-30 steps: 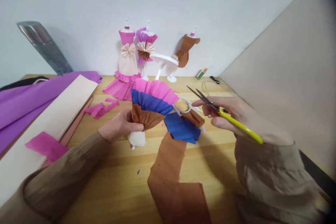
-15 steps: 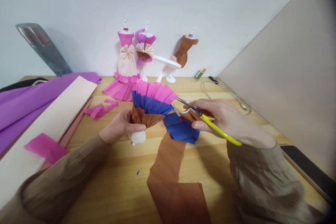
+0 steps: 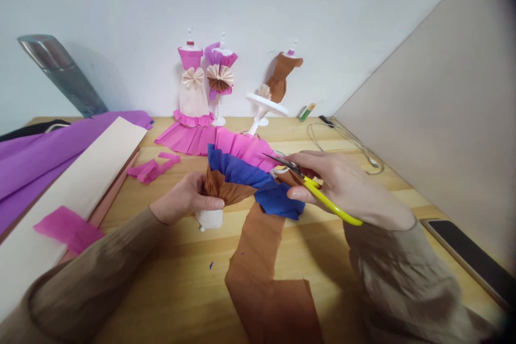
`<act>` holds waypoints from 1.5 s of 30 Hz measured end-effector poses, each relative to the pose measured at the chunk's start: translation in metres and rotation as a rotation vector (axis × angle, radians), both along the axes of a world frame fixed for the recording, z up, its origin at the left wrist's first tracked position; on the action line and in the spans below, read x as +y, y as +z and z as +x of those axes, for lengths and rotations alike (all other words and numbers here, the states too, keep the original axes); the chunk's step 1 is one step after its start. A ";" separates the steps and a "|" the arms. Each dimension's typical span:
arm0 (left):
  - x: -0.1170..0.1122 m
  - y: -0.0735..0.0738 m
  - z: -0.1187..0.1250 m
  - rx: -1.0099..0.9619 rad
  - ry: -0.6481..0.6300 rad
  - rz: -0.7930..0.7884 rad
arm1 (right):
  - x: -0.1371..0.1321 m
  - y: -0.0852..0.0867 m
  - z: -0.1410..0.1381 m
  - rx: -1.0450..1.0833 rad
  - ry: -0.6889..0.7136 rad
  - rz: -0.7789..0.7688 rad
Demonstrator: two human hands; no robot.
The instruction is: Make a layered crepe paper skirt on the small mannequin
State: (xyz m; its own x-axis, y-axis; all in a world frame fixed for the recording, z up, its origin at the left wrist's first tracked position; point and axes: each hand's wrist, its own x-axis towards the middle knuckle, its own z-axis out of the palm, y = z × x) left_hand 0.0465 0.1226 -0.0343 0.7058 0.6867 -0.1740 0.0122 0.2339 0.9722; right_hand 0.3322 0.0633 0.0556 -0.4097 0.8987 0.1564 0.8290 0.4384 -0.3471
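Landmark: the layered skirt [image 3: 237, 164], with pink, blue and brown pleated paper tiers, was held above the surface [image 3: 181, 290] near its middle.
Metal tube [image 3: 60, 72]: leaned against the wall, far left of the layered skirt and behind it.
Purple paper [image 3: 44, 148]: lay flat, well left of the layered skirt.
Cream sheet [image 3: 76, 180]: lay over the purple paper, left of the layered skirt.
Pink strips [image 3: 151, 167]: lay loose on the surface, just left of the layered skirt.
Left hand [image 3: 181, 201]: was at the lower left end of the layered skirt.
Left grip: fingers and thumb were closed round the gathered brown end of the layered skirt.
White form [image 3: 209, 219]: protruded below the layered skirt, under the left hand.
Dressed figures [image 3: 192, 91]: stood at the wall, behind the layered skirt.
Brown strip [image 3: 262, 274]: ran along the surface from under the layered skirt toward the camera.
Blue piece [image 3: 280, 203]: lay at the lower right of the layered skirt, touching it.
Scissors [image 3: 318, 193]: had yellow handles; the blade tips were at the right edge of the layered skirt.
Right hand [image 3: 346, 188]: was just right of the layered skirt.
Right grip: was clamped on the scissors' handles.
Cable [image 3: 350, 145]: lay right of the layered skirt, well apart from it.
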 end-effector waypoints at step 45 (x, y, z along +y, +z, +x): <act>0.000 -0.003 0.000 0.015 -0.039 -0.049 | -0.001 -0.002 0.002 0.027 -0.006 -0.028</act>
State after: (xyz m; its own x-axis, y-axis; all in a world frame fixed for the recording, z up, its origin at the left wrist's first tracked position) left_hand 0.0465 0.1225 -0.0377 0.7289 0.6491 -0.2176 0.0368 0.2803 0.9592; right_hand 0.3339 0.0618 0.0533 -0.4000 0.9055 0.1416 0.8220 0.4228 -0.3816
